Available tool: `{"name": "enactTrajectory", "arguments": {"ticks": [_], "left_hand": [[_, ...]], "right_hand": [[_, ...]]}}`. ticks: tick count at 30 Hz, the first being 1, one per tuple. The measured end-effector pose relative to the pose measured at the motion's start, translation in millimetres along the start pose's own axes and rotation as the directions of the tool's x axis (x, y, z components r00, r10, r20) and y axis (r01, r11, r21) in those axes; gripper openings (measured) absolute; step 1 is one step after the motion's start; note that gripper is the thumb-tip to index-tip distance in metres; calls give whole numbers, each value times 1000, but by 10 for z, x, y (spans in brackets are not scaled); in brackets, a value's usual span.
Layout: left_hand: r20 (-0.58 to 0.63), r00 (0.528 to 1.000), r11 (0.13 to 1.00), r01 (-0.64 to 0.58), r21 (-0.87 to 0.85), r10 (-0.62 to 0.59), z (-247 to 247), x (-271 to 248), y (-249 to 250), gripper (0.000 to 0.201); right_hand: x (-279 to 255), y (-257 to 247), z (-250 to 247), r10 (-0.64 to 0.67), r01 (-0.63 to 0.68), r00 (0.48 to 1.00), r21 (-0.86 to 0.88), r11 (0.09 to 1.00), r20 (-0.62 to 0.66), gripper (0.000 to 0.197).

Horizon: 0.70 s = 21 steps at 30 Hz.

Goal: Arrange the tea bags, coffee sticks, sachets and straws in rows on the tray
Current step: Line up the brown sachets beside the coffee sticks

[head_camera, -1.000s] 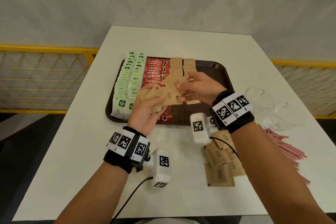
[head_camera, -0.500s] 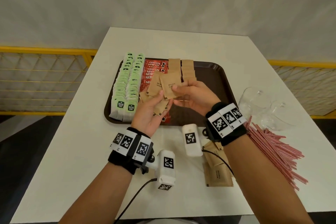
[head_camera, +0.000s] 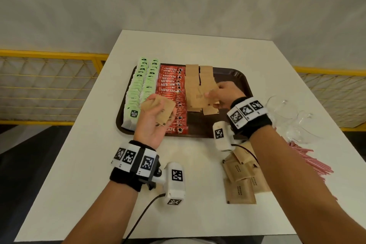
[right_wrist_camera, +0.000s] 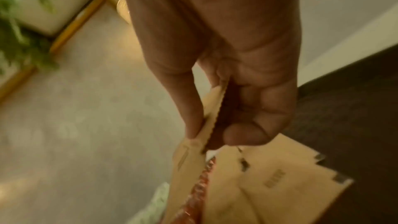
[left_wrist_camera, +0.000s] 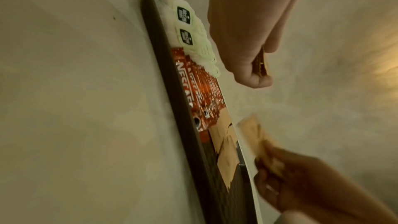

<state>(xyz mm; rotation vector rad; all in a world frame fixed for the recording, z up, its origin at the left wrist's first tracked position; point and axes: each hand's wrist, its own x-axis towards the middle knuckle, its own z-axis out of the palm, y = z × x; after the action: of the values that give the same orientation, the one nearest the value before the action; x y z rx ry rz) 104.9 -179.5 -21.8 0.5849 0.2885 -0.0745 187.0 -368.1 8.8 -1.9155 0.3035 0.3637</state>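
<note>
**Head view: tray stock, three kinds laid, straws outstanding**

Tray (head_camera: 240, 77): brown, lies on the white table (head_camera: 178, 45) toward 12 o'clock from the person.

Tea bags (head_camera: 141, 87): green, two rows at the tray's 9 o'clock side, running from the near rim to the far rim. Judged complete.

Coffee sticks (head_camera: 171, 85): red, one overlapping row just beside the tea bags, toward 3 o'clock of them. Judged complete.

Sachets (head_camera: 195, 85): brown, two rows beside the sticks, filled from the 12 o'clock rim to about the tray's middle; the near part of those rows is bare tray. In progress.

Right hand (head_camera: 223, 94): over the second sachet row, thumb and fingers pinching one sachet (right_wrist_camera: 193, 159) by its edge, low above those already laid. Whether it touches them cannot be told.

Left hand (head_camera: 156, 119): palm up over the tray's near 7 o'clock part, above the sticks and tea bags, fingers curled round a small stack (head_camera: 160, 110) of sachets.

Loose sachets (head_camera: 240, 184): a pile on the table at 5 o'clock of the tray, partly under the right forearm. Not yet placed.

Straws (head_camera: 311, 161): red-striped, heaped on the table at 4 o'clock of the tray. None on the tray; the tray's 3 o'clock strip is bare, likely room for them.

Glass bowls (head_camera: 297, 119): two, on the table at 3 o'clock of the tray.
</note>
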Motion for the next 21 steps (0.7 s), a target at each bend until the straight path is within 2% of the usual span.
{"name": "enactTrajectory", "arguments": {"ticks": [3, 10, 11, 12, 13, 16, 17, 19, 21], "left_hand": [[-39, 999, 1000, -14, -16, 13, -45, 3, 59, 24], [-79, 997, 1000, -2, -9, 1, -73, -7, 42, 23], [-81, 997, 1000, 2, -10, -3, -76, -5, 43, 23], [-83, 997, 1000, 4, -13, -5, -75, -4, 46, 23], [-85, 996, 1000, 4, -14, -5, -71, -3, 52, 23], [-84, 996, 1000, 3, -12, -4, -55, -3, 73, 23], [-84, 996, 1000, 3, -12, -4, -51, -2, 80, 22], [-93, 996, 1000, 6, -6, -7, -44, 6, 86, 23], [-101, 995, 1000, 17, -2, -17, -27, 15, 73, 23]], "right_hand": [[231, 94, 96, 104, -99, 995, -238, 966, 10, 55], [428, 89, 269, 81, -100, 995, -418, 903, -61, 30], [428, 80, 271, 82, -105, 994, -428, 898, -71, 28], [424, 75, 263, 86, -108, 994, -434, 894, -70, 35], [431, 80, 253, 84, -104, 994, -435, 895, -66, 39], [423, 97, 186, 70, -86, 996, -371, 925, -57, 25], [409, 88, 147, 80, -94, 995, -337, 937, -57, 31], [350, 54, 60, 104, -108, 994, -195, 975, -32, 34], [304, 34, -41, 135, -135, 991, -24, 991, -11, 27]]}}
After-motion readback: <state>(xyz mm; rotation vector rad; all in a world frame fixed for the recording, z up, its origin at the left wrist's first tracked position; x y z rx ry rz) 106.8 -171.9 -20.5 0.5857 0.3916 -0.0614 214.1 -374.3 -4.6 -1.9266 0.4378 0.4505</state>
